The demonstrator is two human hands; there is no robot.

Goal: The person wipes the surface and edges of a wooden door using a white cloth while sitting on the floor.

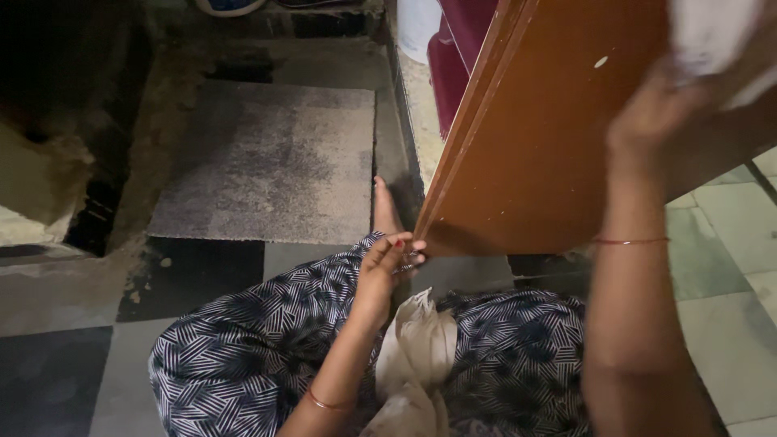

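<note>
Brown wooden door [550, 137], far right, is pinched at its lower corner by left hand [380, 271]; white cloth [712, 36] clamped in right hand [655, 113] is best wiped w/ door steadied.

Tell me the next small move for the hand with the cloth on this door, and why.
Probably sweep the white cloth in the right hand downward across the brown door: the cloth sits at the panel's top, and the left hand steadies the door's lower corner.
</note>
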